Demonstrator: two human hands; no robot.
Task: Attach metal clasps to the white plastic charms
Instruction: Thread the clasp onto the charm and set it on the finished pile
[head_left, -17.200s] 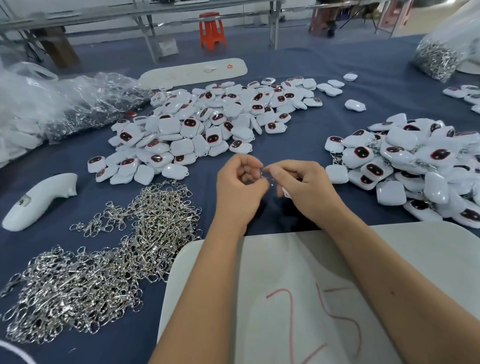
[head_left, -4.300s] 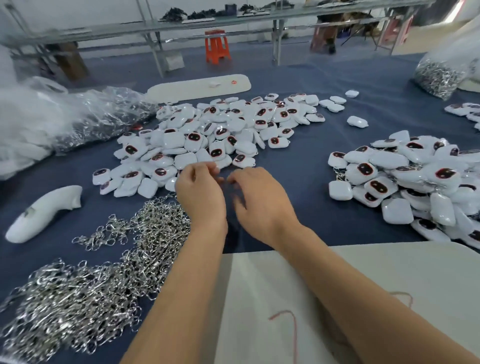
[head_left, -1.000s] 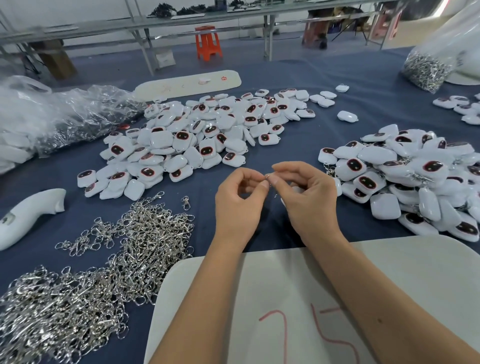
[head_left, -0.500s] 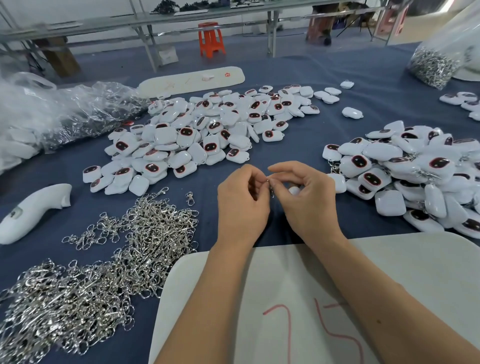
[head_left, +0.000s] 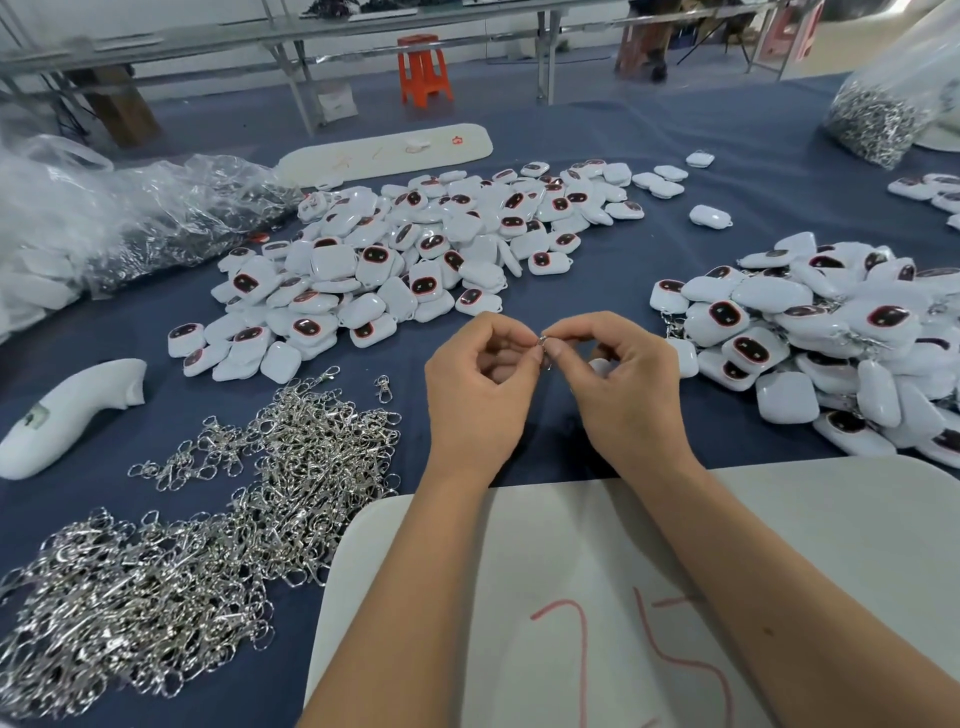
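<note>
A single head-worn view looks forward and down from above the near edge of the table (head_left: 727, 156), facing 12 o'clock across its blue cover. It sits close: both forearms enter from 6 o'clock and the hands, left hand (head_left: 480, 395) and right hand (head_left: 623, 387), meet near the frame's centre. The wide angle bends the edges, and at 12 o'clock the far floor with an orange stool (head_left: 422, 70) is seen well apart.

Both hands' fingertips drawn slightly apart, small metal clasp (head_left: 542, 340) now visible between them
</note>
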